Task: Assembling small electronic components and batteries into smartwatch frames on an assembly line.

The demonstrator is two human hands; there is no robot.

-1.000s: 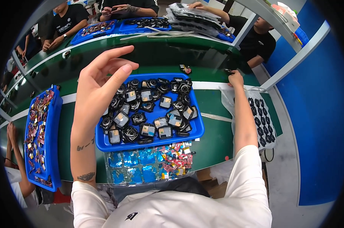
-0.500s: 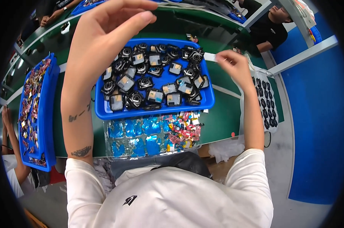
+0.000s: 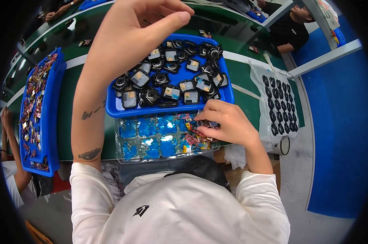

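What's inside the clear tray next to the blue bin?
In the clear tray, blue pieces lie toward the left and middle, small red and yellow parts at the right end. The right hand covers some of these; what lies beneath it cannot be seen.

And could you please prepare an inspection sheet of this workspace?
Surface: green tabletop.
Main things: blue tray of black watch-like cases; clear tray with small mixed parts.
Clutter: loose parts beyond the blue tray.
Left hand: raised, thumb and fingers apart.
Right hand: fingertips among the small mixed parts; grip unclear.
Cables: nothing clearly seen.
Surroundings: second blue tray at left; white sheet with black pieces at right; co-worker beyond.
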